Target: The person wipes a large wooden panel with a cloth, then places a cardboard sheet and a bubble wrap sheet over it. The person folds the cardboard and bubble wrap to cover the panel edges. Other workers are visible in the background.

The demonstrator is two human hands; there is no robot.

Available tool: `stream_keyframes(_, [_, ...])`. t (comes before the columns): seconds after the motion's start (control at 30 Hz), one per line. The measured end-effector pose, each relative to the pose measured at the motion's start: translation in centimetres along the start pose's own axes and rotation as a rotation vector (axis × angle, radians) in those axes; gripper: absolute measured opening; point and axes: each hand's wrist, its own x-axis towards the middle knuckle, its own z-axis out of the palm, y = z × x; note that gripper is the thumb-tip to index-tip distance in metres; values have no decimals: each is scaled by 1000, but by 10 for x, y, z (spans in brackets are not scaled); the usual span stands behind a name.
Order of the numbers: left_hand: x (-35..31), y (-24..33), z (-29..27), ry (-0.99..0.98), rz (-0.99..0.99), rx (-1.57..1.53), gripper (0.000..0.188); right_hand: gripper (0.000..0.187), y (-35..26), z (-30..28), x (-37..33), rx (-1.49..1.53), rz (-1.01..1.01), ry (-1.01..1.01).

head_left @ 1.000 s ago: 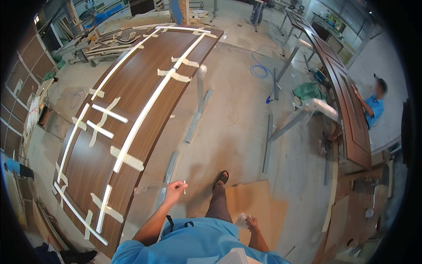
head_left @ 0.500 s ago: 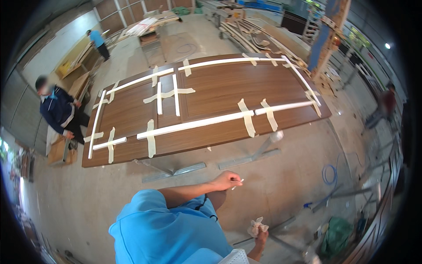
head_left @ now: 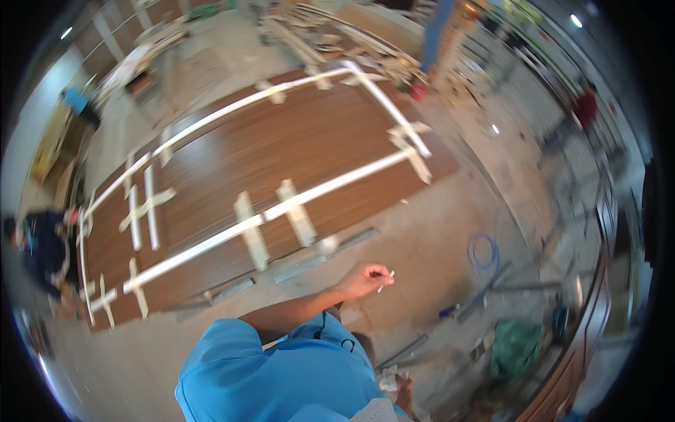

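Observation:
My left hand [head_left: 363,280], its fingers closed in a pinch, holds a short thin white stick [head_left: 391,273] in front of my body. Low in the picture, my right hand [head_left: 403,392] is closed on a crumpled whitish cloth or paper [head_left: 388,380], partly hidden by the pale thing at the lower edge. Beyond my left hand lies a large brown wood-grain panel [head_left: 316,130], raised off the floor. White strips [head_left: 190,252] run along its edges and across it, fixed with pieces of cream masking tape [head_left: 296,213]. Neither hand touches the panel.
A person in dark clothes [head_left: 43,246] stands at the panel's left end; others are far left and far right. Metal bars [head_left: 309,266] lie under the near edge. A blue hose [head_left: 483,252], a green bag [head_left: 515,348] and lumber [head_left: 337,32] are around.
The view has swung to the right, so the panel sits further left and more slanted. Both hands keep what they hold; the right hand appears lower in the picture.

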Motion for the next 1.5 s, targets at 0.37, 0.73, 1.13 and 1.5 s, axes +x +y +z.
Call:
stream_keyframes(0.37, [247, -4, 129, -171, 21, 327, 16, 41, -102, -62, 114, -263, -265, -238])
stream_keyframes(0.73, [444, 33, 168, 537, 88, 119, 17, 48, -412, -279, 362, 192, -513, -140])
stream_keyframes(1.13, [735, -63, 332, -201, -325, 130, 21, 20, -704, -341, 309, 501, -972, 183])
stream_keyframes(1.5, [776, -40, 719, -1141, -143, 286, 20, 10, -513, -535, 180, 1229, -443, 887])
